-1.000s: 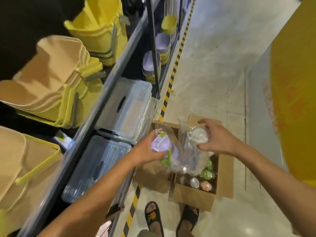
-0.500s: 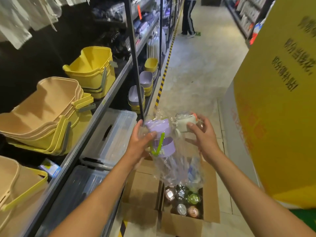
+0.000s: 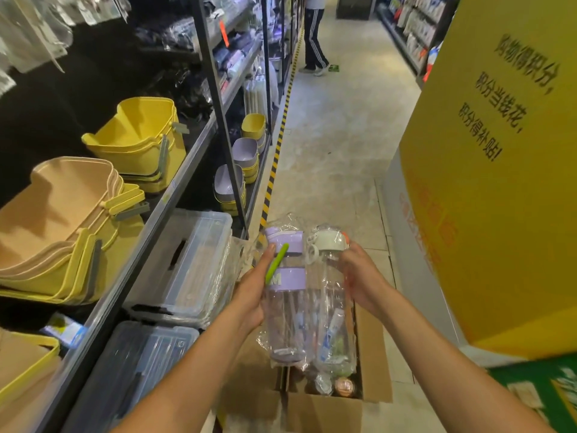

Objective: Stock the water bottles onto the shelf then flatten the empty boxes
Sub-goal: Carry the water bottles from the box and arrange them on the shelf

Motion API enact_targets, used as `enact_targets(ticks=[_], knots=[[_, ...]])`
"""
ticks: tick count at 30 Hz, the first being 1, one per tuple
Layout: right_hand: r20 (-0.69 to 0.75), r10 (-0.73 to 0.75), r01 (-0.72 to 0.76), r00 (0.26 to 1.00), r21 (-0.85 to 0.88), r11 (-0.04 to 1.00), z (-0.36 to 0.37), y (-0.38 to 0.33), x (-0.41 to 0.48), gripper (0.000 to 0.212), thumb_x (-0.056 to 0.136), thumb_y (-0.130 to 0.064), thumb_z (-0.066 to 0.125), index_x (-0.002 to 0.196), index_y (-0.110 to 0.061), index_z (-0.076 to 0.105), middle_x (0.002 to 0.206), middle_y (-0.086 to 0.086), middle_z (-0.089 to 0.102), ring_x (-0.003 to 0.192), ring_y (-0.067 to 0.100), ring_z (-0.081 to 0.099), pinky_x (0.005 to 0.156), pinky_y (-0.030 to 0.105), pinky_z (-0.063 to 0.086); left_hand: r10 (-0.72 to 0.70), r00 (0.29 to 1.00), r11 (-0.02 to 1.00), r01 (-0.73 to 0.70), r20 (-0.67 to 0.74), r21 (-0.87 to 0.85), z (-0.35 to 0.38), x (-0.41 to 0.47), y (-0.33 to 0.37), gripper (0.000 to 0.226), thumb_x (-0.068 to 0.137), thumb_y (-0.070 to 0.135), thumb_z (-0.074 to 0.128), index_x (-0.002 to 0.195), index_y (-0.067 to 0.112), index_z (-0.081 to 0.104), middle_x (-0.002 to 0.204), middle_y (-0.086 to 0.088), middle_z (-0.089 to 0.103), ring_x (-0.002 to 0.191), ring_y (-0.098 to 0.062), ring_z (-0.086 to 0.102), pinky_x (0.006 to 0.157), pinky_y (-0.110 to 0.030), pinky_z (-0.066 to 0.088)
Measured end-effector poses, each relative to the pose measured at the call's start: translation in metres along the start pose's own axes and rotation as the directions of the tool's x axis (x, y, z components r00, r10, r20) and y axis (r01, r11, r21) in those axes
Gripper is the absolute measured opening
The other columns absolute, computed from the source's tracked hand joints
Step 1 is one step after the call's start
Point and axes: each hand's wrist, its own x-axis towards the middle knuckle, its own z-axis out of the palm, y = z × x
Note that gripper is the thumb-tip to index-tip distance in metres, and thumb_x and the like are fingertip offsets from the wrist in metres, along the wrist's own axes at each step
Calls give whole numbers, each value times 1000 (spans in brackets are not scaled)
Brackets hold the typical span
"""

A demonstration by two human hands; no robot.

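My left hand grips a clear water bottle with a purple lid and band, wrapped in plastic film. My right hand holds a second clear bottle with a white lid, also in film. Both bottles stand upright, side by side, above an open cardboard box on the floor. More bottle lids show inside the box. The shelf runs along my left.
Yellow and beige buckets fill the left shelf, with clear storage bins below. A large yellow sign panel stands close on the right. A person stands far down the aisle. Yellow-black tape marks the floor edge.
Both hands have lifted the two wrapped bottles up out of the box. My view rose from the floor to along the aisle.
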Motion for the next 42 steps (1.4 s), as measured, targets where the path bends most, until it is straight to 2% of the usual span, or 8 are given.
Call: enact_targets(ticks=[5, 10, 16, 20, 31, 35, 38, 42], knots=[[2, 71, -71, 997, 41, 997, -9, -1, -4, 71, 72, -3, 64, 141, -20, 55, 121, 13, 72, 97, 25, 69, 67, 39, 57, -23, 999, 999, 24, 34, -40, -2, -5, 4, 65, 84, 54, 76, 133, 12, 69, 117, -18, 70, 93, -36, 69, 80, -46, 58], [-72, 75, -71, 995, 55, 996, -13, 5, -6, 40, 90, -11, 76, 128, -8, 64, 125, 20, 71, 98, 28, 69, 93, 50, 55, -28, 981, 989, 56, 193, -138, -22, -11, 7, 55, 91, 34, 57, 131, -3, 61, 103, -22, 65, 82, -32, 64, 73, -40, 53], [-83, 95, -86, 992, 105, 991, 0, 9, -12, 23, 95, -14, 71, 117, -9, 67, 96, 7, 76, 74, 18, 72, 59, 31, 59, -60, 984, 987, 83, 167, -140, -33, -6, 5, 74, 78, 22, 80, 141, -5, 51, 109, -20, 65, 81, -30, 68, 73, -40, 59], [-73, 93, -85, 993, 104, 991, 8, 8, -13, 30, 92, -18, 71, 119, -6, 67, 94, 5, 76, 73, 16, 71, 61, 31, 59, -45, 991, 990, 60, 126, -124, -38, -1, 0, 94, 72, 18, 91, 151, -2, 45, 138, -29, 52, 123, -43, 50, 122, -62, 29], [-62, 83, -76, 995, 103, 992, 15, 7, -10, 23, 95, -21, 69, 115, -9, 68, 109, 9, 76, 89, 18, 73, 75, 33, 61, -29, 991, 991, 46, 132, -126, -34, -8, 8, 85, 72, 19, 91, 145, -1, 53, 143, -32, 54, 127, -45, 53, 120, -65, 30], [-67, 91, -80, 994, 149, 986, 20, 6, -10, 31, 101, -18, 60, 127, -2, 65, 110, 8, 77, 92, 16, 75, 70, 26, 60, -10, 993, 991, 25, 114, -130, -38, -8, 9, 86, 72, 19, 92, 146, 1, 52, 145, -32, 53, 130, -46, 51, 120, -65, 30], [-40, 99, -89, 994, 200, 976, 23, 4, -12, 35, 104, -20, 50, 128, 0, 64, 107, 2, 78, 95, 14, 75, 75, 24, 60, -30, 991, 996, 40, 129, -74, -37, -11, 9, 70, 76, 24, 88, 137, 5, 59, 127, -25, 68, 109, -40, 66, 103, -57, 51], [-17, 134, -130, 991, 145, 981, 25, 7, -15, 100, 61, -36, 79, 144, 9, 45, 129, 20, 50, 112, 41, 52, 92, 47, 49, -10, 992, 998, 19, 127, -68, -35, -15, 9, 50, 85, 24, 80, 129, 5, 64, 111, -19, 73, 93, -32, 71, 84, -50, 60]])
